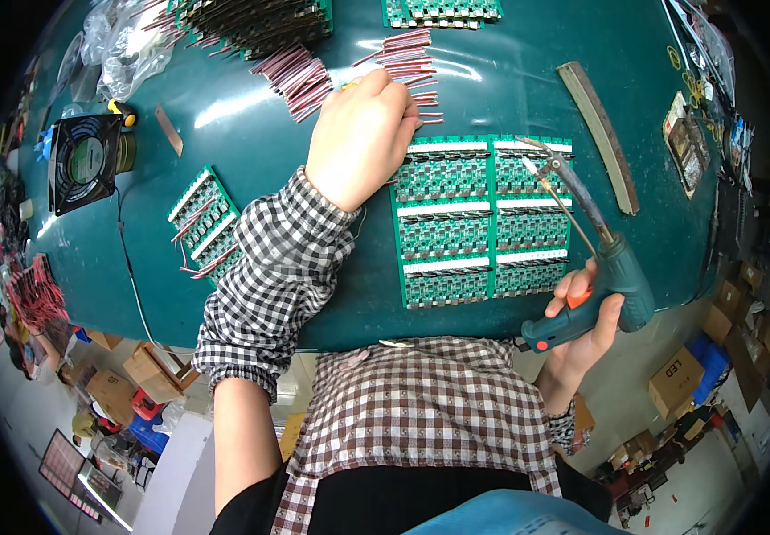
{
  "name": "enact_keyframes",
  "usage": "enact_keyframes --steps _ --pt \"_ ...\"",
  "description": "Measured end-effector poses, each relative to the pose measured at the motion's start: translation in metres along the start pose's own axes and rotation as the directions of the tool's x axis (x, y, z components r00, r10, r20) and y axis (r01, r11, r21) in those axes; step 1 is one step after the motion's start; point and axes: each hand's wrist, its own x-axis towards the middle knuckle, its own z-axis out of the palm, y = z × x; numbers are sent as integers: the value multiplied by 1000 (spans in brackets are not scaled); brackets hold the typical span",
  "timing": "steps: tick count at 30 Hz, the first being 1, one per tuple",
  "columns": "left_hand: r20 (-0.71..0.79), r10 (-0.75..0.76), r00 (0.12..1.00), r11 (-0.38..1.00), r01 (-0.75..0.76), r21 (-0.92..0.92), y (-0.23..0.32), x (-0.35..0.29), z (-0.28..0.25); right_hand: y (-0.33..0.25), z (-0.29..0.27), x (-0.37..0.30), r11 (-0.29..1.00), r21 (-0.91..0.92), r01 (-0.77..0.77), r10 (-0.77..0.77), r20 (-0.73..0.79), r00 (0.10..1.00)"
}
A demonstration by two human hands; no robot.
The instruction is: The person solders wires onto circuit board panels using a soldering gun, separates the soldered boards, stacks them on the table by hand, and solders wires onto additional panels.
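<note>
My right hand [585, 325] is wrapped round the handle of a green soldering gun [626, 281] with an orange trigger. Its thin metal tip and feed tube point up over the right part of a green circuit board panel [443, 236]. The panel lies flat, with rows of small parts, white strips and dark wires. Over its upper left edge, my left hand [363, 134] is closed, fingertips pressed down beside a row of short red and white wires [412, 58]. Whatever those fingers hold is hidden. Another wire bundle [296, 80] lies just left of this hand.
A smaller board [207, 218] with wires lies left of my forearm. Further left stands a black fan [86, 165]. Stacked boards [256, 22] are at the back, more boards [443, 11] beside them. A long curved bar [599, 138] lies to the right.
</note>
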Motion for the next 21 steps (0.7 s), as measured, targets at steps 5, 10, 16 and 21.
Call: enact_keyframes --steps 5,10,16,21 --pt "-1 -39 999 999 39 24 -8 -19 8 -3 -4 -3 1000 17 -13 14 -71 997" --pt "-107 23 994 991 -9 132 -14 -36 12 -11 20 12 998 38 -44 45 -40 998" --pt "82 -131 988 942 98 322 -4 -36 15 1 52 48 999 -29 -38 45 302 952" --pt "-316 -248 916 957 282 67 -4 -40 -12 18 91 74 992 19 -122 98 491 866"
